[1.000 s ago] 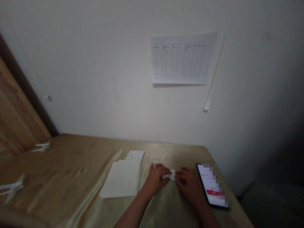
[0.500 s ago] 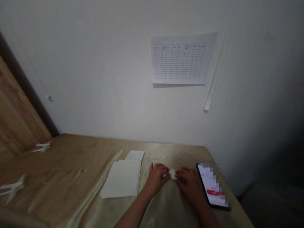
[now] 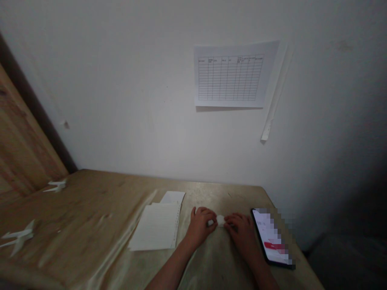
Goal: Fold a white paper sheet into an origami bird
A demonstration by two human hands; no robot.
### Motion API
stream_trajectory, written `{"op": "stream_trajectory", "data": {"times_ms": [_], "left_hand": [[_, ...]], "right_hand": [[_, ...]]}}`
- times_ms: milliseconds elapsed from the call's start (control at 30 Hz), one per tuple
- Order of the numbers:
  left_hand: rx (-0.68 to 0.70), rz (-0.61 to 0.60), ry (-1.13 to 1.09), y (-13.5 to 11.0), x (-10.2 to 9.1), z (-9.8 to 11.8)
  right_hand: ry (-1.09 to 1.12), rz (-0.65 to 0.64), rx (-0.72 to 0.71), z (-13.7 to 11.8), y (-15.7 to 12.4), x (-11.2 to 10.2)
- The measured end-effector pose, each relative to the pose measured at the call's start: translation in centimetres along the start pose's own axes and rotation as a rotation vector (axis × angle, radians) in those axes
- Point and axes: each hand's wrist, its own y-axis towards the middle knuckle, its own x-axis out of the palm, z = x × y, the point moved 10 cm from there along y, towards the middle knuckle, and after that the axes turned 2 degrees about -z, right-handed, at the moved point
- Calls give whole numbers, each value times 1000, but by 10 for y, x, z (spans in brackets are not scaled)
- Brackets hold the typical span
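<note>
A small folded piece of white paper (image 3: pixel 220 220) lies low over the table between my hands. My left hand (image 3: pixel 202 222) pinches its left end, and a bit of white shows between the thumb and fingers. On the right side, the fingertips of my right hand (image 3: pixel 240 226) are closed on the other end. The fingers cover both ends of the paper, so its full shape is hidden. Left of my hands lie loose sheets of lined paper (image 3: pixel 155 226), with a smaller white sheet (image 3: pixel 173 197) partly under them.
A phone (image 3: pixel 272 237) with a lit screen lies right of my right hand, near the table's right edge. Two folded white paper shapes (image 3: pixel 19 237) (image 3: pixel 57 185) rest at the far left. A printed table sheet (image 3: pixel 229 76) hangs on the wall behind the cloth-covered table (image 3: pixel 99 201).
My hands stay in nearly the same place on the paper. A bit of white now shows inside my left hand's grip, and the visible part between the hands looks slightly flatter.
</note>
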Motion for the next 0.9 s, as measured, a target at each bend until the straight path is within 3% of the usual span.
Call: {"op": "stream_trajectory", "data": {"times_ms": [900], "left_hand": [[-53, 11, -8, 2, -3, 1]], "right_hand": [[-116, 98, 46, -4, 3, 0]]}}
